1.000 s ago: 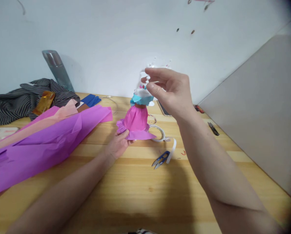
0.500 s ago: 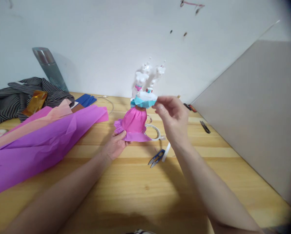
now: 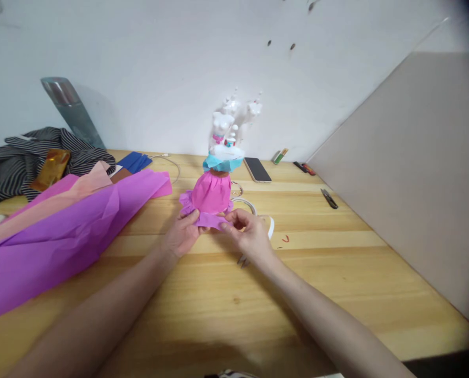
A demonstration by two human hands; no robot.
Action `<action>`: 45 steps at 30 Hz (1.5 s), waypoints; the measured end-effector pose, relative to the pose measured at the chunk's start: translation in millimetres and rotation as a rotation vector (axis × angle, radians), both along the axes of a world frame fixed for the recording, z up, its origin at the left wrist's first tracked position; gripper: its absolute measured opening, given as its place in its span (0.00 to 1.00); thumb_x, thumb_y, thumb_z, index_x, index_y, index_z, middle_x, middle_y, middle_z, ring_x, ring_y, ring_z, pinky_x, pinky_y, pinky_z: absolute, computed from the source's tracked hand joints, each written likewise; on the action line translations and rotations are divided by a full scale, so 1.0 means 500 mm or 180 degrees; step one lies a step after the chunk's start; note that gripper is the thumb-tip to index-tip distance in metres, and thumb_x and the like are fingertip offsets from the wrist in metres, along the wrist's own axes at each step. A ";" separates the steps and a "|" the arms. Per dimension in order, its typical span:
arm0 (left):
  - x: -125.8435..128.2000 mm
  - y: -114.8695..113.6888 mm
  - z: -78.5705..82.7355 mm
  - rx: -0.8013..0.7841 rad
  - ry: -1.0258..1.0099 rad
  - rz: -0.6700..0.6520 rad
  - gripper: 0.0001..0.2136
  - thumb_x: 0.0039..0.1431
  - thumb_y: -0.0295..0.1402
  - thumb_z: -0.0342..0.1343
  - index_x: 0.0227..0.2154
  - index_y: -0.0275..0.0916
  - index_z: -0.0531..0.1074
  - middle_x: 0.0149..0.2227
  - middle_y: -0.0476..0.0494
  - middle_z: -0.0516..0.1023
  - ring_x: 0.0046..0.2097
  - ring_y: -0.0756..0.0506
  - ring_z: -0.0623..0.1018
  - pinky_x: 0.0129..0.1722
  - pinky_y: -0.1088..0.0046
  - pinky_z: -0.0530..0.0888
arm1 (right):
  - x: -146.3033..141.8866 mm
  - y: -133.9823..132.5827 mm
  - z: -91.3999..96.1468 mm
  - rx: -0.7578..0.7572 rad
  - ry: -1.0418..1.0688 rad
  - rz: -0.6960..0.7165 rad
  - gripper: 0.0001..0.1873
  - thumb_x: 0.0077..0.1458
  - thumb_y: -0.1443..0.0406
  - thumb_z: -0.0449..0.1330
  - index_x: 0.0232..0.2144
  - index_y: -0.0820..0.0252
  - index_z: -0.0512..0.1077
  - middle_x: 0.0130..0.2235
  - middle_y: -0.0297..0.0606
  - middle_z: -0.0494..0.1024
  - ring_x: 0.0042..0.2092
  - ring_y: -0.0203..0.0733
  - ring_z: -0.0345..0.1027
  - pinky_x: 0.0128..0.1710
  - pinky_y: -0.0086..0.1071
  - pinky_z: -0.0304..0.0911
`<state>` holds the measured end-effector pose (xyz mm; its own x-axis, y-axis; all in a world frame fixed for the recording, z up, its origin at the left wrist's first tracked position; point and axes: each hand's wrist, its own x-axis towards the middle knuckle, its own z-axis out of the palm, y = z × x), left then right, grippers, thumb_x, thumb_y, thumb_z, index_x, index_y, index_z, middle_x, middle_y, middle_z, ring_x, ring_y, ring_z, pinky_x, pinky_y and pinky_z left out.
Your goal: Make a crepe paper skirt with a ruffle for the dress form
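Note:
A pink crepe paper skirt [image 3: 211, 194] flares below a brown band and a light blue paper ruffle [image 3: 223, 164]. Above the ruffle show white figures [image 3: 222, 126] with pink, blue and red bits. Gathered purple paper trims the skirt's lower edge at the left, and a flat purple paper strip [image 3: 210, 220] runs across its front. My left hand [image 3: 185, 233] pinches the strip at the skirt's lower left. With thumb and fingers closed, my right hand [image 3: 246, 233] holds the strip's right end. Thread snips [image 3: 243, 261] lie mostly hidden behind my right hand.
Purple crepe paper [image 3: 81, 231] spreads over the left side, near a striped cloth [image 3: 77, 152] and a leaning bottle [image 3: 73, 113]. A tape roll [image 3: 250, 205] lies behind my right hand. Farther right are a phone [image 3: 257, 170] and a black cutter [image 3: 329, 199], beside the side panel.
My right hand has come down from the blue ruffle to the purple strip's right end. The phone behind has come into view. My left hand stays at the skirt's lower left.

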<state>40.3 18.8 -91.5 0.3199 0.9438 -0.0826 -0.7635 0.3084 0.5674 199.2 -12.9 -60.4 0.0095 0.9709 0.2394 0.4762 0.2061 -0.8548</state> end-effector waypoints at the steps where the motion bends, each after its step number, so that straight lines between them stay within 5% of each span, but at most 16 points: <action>1: 0.001 0.000 0.001 0.0019 0.0017 -0.0005 0.05 0.50 0.25 0.62 0.32 0.39 0.74 0.33 0.46 0.80 0.34 0.47 0.77 0.30 0.73 0.70 | -0.004 -0.006 0.002 0.0087 -0.0098 0.0033 0.07 0.48 0.63 0.59 0.21 0.59 0.67 0.20 0.31 0.67 0.23 0.34 0.58 0.23 0.28 0.55; 8: 0.002 -0.002 0.001 0.0214 0.0146 -0.0089 0.06 0.51 0.28 0.61 0.33 0.39 0.75 0.35 0.46 0.80 0.38 0.46 0.78 0.41 0.67 0.72 | -0.030 -0.048 0.013 0.0793 -0.0673 0.0397 0.03 0.50 0.69 0.56 0.26 0.59 0.68 0.28 0.37 0.73 0.32 0.40 0.67 0.31 0.31 0.61; 15: 0.005 -0.003 -0.002 0.0197 0.0078 0.0014 0.08 0.48 0.28 0.64 0.34 0.39 0.75 0.36 0.46 0.80 0.43 0.44 0.78 0.47 0.65 0.71 | -0.047 -0.032 0.013 0.0242 -0.0418 0.0087 0.06 0.50 0.62 0.60 0.25 0.59 0.70 0.22 0.31 0.70 0.23 0.35 0.61 0.23 0.28 0.56; 26: 0.003 -0.008 -0.002 -0.0052 0.0121 -0.0161 0.08 0.46 0.28 0.65 0.31 0.38 0.75 0.28 0.48 0.78 0.40 0.44 0.78 0.45 0.66 0.73 | -0.075 -0.039 0.001 0.1054 -0.0968 0.0454 0.06 0.55 0.69 0.55 0.29 0.58 0.73 0.29 0.39 0.78 0.31 0.41 0.71 0.34 0.33 0.65; 45: -0.005 -0.008 -0.002 -0.0041 0.0012 -0.0408 0.08 0.48 0.30 0.61 0.34 0.38 0.75 0.35 0.44 0.81 0.47 0.40 0.77 0.49 0.62 0.71 | -0.070 -0.041 0.000 0.1098 -0.0438 0.0199 0.14 0.51 0.72 0.54 0.37 0.61 0.77 0.33 0.41 0.81 0.29 0.41 0.73 0.31 0.33 0.69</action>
